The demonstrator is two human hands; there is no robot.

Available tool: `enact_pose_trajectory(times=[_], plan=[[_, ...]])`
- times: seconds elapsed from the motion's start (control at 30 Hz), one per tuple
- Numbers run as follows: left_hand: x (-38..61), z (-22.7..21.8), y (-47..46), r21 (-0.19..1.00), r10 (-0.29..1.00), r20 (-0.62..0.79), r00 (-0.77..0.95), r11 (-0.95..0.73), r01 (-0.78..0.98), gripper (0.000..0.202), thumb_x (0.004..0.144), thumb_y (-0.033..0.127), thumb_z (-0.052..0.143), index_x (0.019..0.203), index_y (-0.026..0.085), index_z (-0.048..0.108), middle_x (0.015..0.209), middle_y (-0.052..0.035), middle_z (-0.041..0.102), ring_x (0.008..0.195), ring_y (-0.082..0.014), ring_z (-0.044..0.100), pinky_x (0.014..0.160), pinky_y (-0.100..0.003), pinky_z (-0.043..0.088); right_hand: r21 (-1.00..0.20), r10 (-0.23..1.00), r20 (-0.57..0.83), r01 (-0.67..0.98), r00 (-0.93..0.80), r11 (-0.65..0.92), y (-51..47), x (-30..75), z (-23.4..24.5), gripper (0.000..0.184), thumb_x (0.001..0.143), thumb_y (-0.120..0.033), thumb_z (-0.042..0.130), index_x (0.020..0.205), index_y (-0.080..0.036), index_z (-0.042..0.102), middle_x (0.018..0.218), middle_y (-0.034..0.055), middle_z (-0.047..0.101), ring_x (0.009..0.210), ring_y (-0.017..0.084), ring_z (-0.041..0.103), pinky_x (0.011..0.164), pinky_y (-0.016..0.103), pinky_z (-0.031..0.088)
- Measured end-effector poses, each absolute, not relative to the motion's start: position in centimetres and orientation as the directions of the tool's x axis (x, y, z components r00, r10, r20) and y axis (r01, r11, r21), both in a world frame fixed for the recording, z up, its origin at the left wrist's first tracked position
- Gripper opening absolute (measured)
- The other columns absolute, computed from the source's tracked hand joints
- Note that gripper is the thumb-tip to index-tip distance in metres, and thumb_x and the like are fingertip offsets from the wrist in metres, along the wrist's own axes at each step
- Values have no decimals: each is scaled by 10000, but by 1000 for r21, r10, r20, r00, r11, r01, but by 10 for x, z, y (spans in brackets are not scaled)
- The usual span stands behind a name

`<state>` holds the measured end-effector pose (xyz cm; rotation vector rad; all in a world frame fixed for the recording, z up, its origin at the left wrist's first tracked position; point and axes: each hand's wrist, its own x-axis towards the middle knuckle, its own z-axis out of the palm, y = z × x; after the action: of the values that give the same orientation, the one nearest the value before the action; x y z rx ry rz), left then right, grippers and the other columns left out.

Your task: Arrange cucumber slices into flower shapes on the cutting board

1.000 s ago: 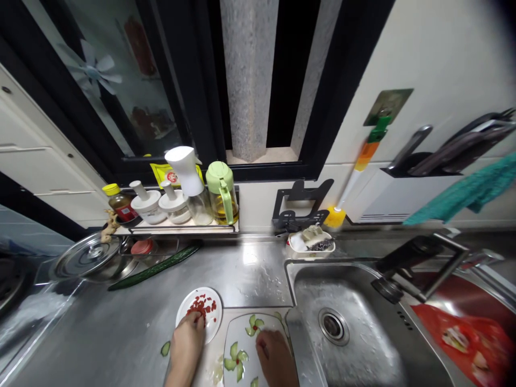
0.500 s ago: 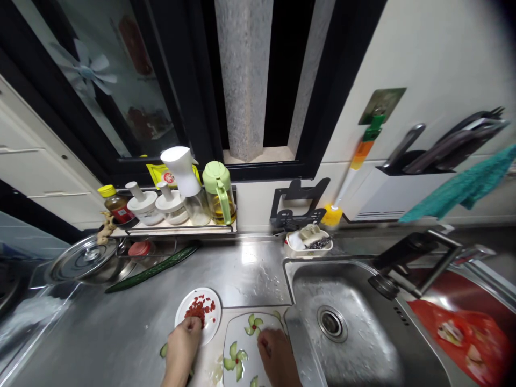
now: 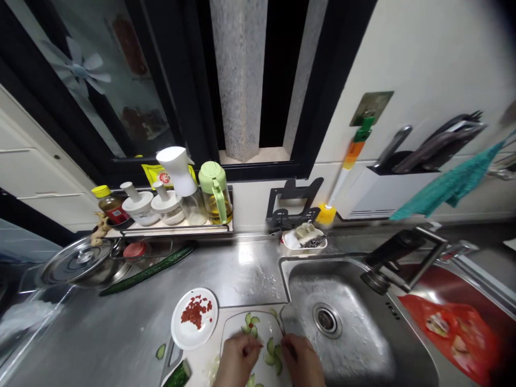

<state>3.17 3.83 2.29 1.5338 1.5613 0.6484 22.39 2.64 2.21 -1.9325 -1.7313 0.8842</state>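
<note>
My left hand [image 3: 237, 357] is over the white square plate [image 3: 264, 322], its thumb and fingers pinched on a small red goji berry. On the plate, green cucumber slices [image 3: 274, 352] form a pinwheel between my hands. Another cucumber pinwheel [image 3: 250, 324] with a red centre lies farther back. My right hand [image 3: 301, 359] is at the plate's right side, fingers curled together beside the slices; whether it holds one is hidden. Left of the plate stands a round white dish [image 3: 189, 338] bearing many goji berries [image 3: 196, 312].
A cut cucumber [image 3: 178, 374] and a loose slice [image 3: 160, 351] lie at the front left. A whole cucumber [image 3: 149, 271] rests behind, near a lidded pot [image 3: 83, 263]. On the right is the steel sink [image 3: 342, 290] with its tap [image 3: 397, 255] and a red bag [image 3: 451, 333].
My left hand has moved right from the goji berry dish to the square plate, carrying a berry. My right hand has shifted slightly right, and the cucumber pinwheel between the hands now shows.
</note>
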Motion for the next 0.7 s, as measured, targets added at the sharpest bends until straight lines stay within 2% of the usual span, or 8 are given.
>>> enact_pose_trajectory(times=[0.17, 0.33, 0.5, 0.7], plan=[[52, 22, 41, 794, 918, -227, 325, -19, 607, 219, 677, 76, 574, 719, 215, 738, 700, -3, 673, 688, -111, 593, 648, -194, 401, -660, 983, -184, 741, 1, -124, 13, 228, 14, 193, 831, -207, 440, 743, -196, 611, 767, 60, 662, 815, 231, 589, 752, 321, 404], [52, 10, 52, 769, 817, -163, 554, -246, 589, 208, 718, 64, 573, 781, 202, 716, 789, -27, 682, 793, -128, 614, 716, -207, 416, -655, 984, -178, 746, 5, -122, 5, 225, 12, 193, 841, -197, 439, 769, -192, 618, 782, 59, 665, 815, 227, 581, 753, 323, 400], [51, 3, 58, 764, 770, -125, 626, -328, 556, 136, 765, 117, 586, 782, 209, 685, 811, -20, 650, 840, -139, 595, 741, -224, 409, -623, 981, -192, 775, -20, -107, 3, 223, 7, 207, 833, -153, 438, 770, -192, 631, 779, 57, 672, 817, 227, 579, 746, 318, 395], [52, -1, 62, 747, 753, -113, 649, -366, 555, 157, 774, 103, 572, 801, 203, 690, 819, -29, 649, 843, -143, 585, 772, -240, 410, -595, 980, -198, 798, -33, -94, 2, 219, 2, 223, 839, -126, 432, 771, -174, 639, 769, 59, 664, 822, 226, 581, 753, 320, 390]])
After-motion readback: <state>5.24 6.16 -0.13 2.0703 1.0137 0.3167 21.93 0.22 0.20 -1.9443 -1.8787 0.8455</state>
